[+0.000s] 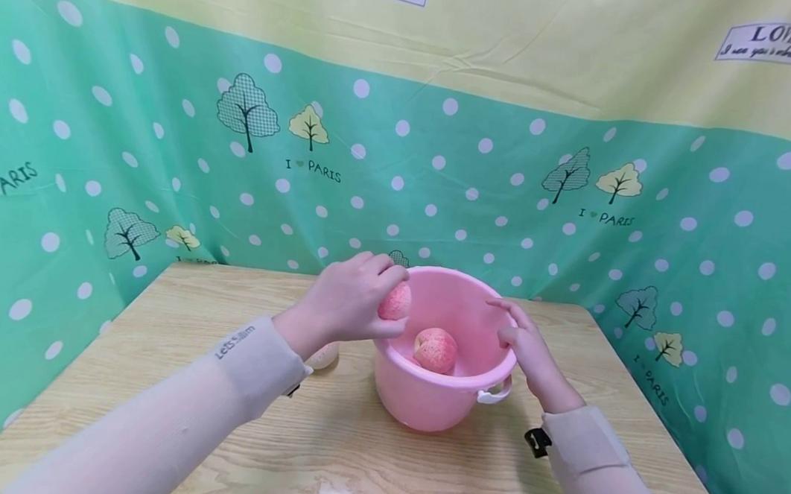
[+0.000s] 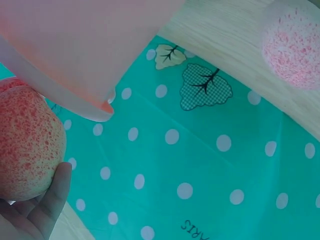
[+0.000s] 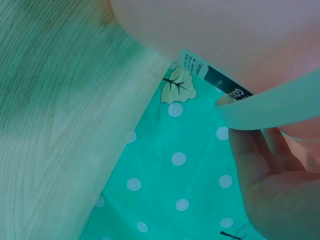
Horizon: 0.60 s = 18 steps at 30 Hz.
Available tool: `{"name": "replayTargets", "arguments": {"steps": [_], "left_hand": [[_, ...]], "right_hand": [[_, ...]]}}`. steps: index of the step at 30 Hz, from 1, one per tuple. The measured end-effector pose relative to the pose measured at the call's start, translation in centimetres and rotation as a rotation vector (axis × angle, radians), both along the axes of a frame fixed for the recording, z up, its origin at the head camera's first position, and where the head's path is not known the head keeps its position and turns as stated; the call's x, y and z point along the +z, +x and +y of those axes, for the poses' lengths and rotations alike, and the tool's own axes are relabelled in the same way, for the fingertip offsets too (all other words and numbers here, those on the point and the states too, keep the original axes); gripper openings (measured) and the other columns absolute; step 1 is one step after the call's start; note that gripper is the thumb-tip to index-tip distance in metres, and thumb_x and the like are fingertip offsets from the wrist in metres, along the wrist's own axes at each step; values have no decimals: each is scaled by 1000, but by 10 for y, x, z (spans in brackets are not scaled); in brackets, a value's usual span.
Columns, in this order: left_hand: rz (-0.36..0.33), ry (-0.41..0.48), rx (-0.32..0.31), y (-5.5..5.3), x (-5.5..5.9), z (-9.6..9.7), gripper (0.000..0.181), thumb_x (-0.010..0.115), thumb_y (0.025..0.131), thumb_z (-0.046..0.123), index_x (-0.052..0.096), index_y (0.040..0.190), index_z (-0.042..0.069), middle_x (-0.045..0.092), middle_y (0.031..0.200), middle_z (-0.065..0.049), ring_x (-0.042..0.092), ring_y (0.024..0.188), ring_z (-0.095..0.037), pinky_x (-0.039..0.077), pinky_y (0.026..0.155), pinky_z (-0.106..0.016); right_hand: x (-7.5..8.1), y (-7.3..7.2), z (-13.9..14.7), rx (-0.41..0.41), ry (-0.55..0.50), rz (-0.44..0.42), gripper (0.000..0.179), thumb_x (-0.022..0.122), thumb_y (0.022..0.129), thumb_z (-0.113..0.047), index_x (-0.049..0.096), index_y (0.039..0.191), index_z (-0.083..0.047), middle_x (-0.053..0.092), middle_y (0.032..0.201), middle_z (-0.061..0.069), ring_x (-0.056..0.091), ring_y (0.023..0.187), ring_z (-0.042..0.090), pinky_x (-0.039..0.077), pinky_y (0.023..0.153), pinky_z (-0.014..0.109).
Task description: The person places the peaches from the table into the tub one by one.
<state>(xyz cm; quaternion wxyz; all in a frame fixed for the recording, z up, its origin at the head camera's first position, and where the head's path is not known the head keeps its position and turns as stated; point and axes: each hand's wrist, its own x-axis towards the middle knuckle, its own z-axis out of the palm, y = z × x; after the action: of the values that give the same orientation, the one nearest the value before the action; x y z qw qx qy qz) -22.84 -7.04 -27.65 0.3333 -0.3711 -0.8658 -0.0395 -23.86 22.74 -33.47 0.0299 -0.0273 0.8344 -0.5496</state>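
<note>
1 round pink-red, finely speckled peach-like fruit (image 1: 395, 303) is at about 10 o'clock on the rim of a round, glossy pink plastic bucket (image 1: 420, 409); whether it touches the rim I cannot tell. In the left wrist view its red mottling fades to yellowish cream. The left hand's grip (image 1: 356, 290) curls round it, thumb below and fingers above. The right hand's grip (image 1: 531, 351) pinches the bucket's rim at 3 o'clock.

A 2nd fruit, pink with denser red speckles (image 1: 438, 351), lies inside the bucket. A 3rd, paler and pink-flecked (image 1: 323, 357), rests on the surface at about 9 o'clock from the bucket, partly hidden by the left arm. A white handle end (image 1: 495, 394) sits at about 4 o'clock on the bucket.

The surface (image 1: 277, 450) is pale, wood-grained, with a bright glare spot at 6 o'clock. Behind it hangs a green cloth (image 1: 439, 175) with white dots, trees and "PARIS" lettering, yellow towards 12 o'clock.
</note>
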Motion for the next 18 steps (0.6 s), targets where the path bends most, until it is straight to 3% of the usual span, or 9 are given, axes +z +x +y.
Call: {"name": "replayTargets", "arguments": {"steps": [10,18], "left_hand": [[-35,-6,-2,-2,3,10,42,69,78,45,66,106,13,65,98,-3,59,80,-19,54,58,-31],[-91,-28,27,-3,6,19,45,68,80,49,66,108,14,66,101,-4,60,85,-19,56,63,-32]], "right_hand": [[-1,0,1,1,5,-4,70,41,80,1,40,148,-14,34,149,20,55,94,28,42,57,24],[0,0,1,1,3,0,69,41,81,1,40,148,-14,34,150,20,54,98,30,42,58,24]]}}
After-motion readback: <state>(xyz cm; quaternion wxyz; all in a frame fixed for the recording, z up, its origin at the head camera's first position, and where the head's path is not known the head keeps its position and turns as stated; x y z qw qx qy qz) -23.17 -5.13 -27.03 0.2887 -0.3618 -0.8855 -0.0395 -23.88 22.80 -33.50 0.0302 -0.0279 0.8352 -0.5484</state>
